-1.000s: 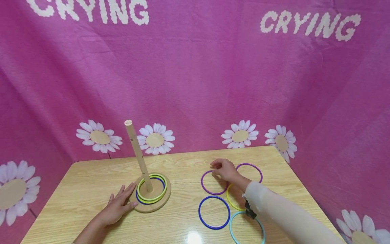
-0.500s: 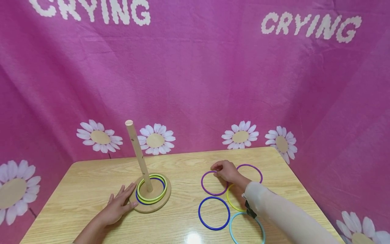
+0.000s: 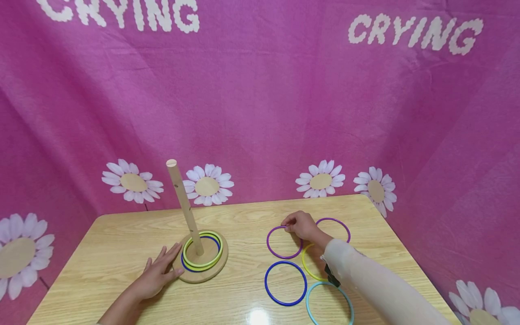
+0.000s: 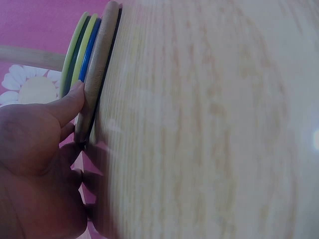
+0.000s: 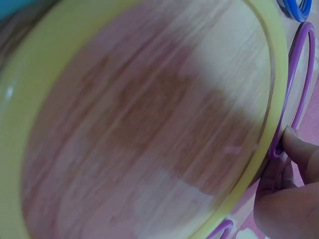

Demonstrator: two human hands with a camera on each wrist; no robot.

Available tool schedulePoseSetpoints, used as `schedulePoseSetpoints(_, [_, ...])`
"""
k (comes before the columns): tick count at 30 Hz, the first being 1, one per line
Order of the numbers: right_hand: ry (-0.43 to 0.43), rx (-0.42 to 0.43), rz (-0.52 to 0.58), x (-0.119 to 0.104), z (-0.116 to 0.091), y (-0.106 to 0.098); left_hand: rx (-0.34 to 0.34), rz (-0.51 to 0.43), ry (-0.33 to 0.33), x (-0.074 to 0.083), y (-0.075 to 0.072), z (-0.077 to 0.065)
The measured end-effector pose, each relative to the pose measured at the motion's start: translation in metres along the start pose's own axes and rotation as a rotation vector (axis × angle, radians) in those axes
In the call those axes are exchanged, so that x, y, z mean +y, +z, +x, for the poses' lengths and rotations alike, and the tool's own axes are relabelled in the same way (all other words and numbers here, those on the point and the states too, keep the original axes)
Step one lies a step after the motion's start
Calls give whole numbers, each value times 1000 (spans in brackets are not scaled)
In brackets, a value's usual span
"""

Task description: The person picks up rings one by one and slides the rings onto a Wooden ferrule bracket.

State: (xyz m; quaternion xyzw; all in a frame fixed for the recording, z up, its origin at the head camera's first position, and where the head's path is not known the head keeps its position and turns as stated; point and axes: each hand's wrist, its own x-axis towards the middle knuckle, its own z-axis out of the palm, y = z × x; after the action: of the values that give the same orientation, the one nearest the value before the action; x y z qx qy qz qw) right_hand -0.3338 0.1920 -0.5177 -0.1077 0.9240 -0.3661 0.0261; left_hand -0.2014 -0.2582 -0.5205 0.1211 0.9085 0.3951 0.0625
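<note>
The right hand [image 3: 302,225] pinches the purple ring [image 3: 267,242] by its slim far edge, where a light grip probably suffices, beyond the blue ring [image 3: 266,283] on the worktop [image 3: 245,228]; the left hand [image 3: 156,276], unclenched, touches the wooden base [image 3: 209,275] (presumably to steady it).

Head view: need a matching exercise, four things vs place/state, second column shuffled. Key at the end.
Column 1
1. Left hand
2. Right hand
3. Light blue ring
4. Wooden post

Column 2
A. Partly cut off by the bottom edge of the view
B. Pinches the far side of a purple ring
C. Ringed at its foot by stacked rings
D. Touches the edge of the round wooden base

Pairs: 1-D, 2-B, 3-A, 4-C
</note>
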Motion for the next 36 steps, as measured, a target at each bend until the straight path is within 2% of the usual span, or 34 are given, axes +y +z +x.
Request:
schedulePoseSetpoints(14, [-34, -4, -25, 3, 1, 2, -2, -7, -1, 2, 0, 0])
schedulePoseSetpoints(27, [27, 20, 72, -2, 0, 0, -23, -12, -19, 3, -2, 0])
schedulePoseSetpoints(36, [24, 16, 158, -10, -1, 4, -22, -15, -21, 3, -2, -1])
